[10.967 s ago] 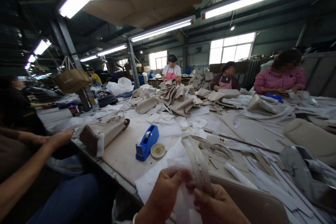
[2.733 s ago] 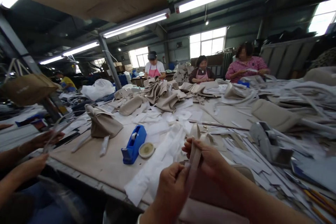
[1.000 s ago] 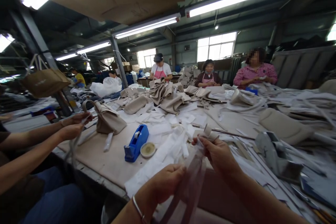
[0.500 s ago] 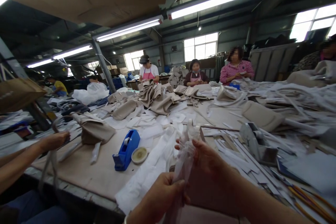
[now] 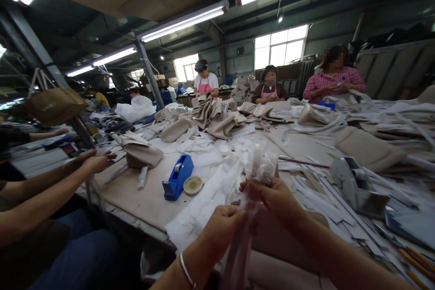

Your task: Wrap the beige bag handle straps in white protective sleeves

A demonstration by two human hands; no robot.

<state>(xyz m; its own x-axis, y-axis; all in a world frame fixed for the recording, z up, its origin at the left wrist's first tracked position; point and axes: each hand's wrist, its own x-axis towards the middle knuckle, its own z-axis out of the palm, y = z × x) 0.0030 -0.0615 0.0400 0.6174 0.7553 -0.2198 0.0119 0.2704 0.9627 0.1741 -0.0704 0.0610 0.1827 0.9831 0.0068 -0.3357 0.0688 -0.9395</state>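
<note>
Head view: my left grip [image 5: 222,226] and right grip [image 5: 272,197] pinch clear film [image 5: 238,249] over a strap [image 5: 252,161] at the near edge of the counter [image 5: 124,192], top loop covered, lower end out of sight.

You've got a blue plastic tape dispenser [image 5: 177,179] just beside a small round pale-rimmed dish [image 5: 193,185]; brown bag with pale handles [image 5: 56,105] hanging left.

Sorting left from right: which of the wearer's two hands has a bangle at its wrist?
The left hand: a silvery bangle circles its wrist, whereas the right hand, holding the plastic-wrapped strap higher up, shows a bare wrist.
</note>
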